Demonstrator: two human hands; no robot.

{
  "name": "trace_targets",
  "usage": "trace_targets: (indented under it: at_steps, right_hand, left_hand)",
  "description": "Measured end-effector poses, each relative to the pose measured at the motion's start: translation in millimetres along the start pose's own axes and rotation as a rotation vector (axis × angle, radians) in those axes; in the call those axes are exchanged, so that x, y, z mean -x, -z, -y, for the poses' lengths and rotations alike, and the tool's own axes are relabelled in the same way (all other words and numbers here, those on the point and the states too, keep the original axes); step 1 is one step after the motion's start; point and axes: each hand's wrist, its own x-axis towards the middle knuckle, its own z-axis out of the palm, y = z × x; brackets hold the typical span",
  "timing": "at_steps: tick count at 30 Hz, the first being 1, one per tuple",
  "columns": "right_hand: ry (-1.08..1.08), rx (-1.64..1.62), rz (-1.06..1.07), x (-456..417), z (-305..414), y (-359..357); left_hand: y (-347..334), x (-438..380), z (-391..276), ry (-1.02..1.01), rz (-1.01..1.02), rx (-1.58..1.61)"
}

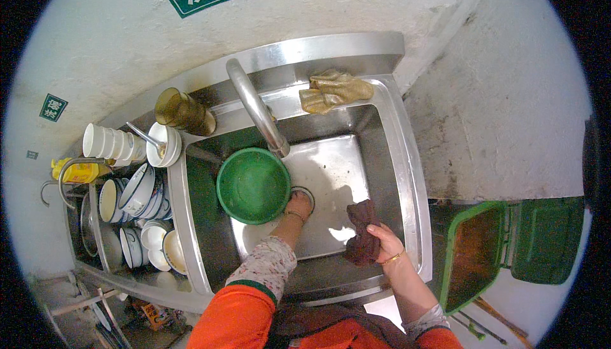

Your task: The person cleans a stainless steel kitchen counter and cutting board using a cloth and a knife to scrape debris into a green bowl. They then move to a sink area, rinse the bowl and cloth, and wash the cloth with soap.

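Note:
Low in a stainless steel sink [329, 239], my left hand [300, 204] is at a round drain fitting [309, 197], its fingers mostly hidden. Whether they grip the fitting I cannot tell. Close by on the left, a round green plastic basin [253, 185] sits in the sink beneath the curved metal faucet [255, 105]. My right hand [385, 243] holds a dark brown cloth [363, 234] over the right side of the sink. A damp tan cloth [334, 90] lies bunched on the back rim. Small dark bits dot the sink bottom.
Stacked white bowls [143, 196] fill the left basin. Beside it stand stacked white cups [112, 142], a small bowl with a spoon [164, 141] and brown tumblers [184, 112]. An open green bin [477, 253] is at the right, with its lid [546, 241] hanging back.

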Motion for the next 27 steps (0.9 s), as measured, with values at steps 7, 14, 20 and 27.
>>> trace_targets:
  at_steps: [7,14,20,27]
  right_hand:
    - [-0.065,-0.089,0.095,-5.7,0.1,-11.2]
    - [-0.138,0.241,0.259,-4.0,-2.1,-44.0]
    - [-0.236,1.119,0.333,6.5,13.2,-111.3]
    - [0.393,2.425,0.116,-13.7,24.6,-132.5]
  left_hand:
    - [41.6,63.6,-2.1,0.040,0.370,0.295]
    - [255.8,173.1,-23.6,-0.703,-0.839,0.083]
    - [305.2,166.6,-22.2,-0.801,-0.449,0.092]
    - [259.1,149.9,-27.8,-0.236,-0.449,0.423]
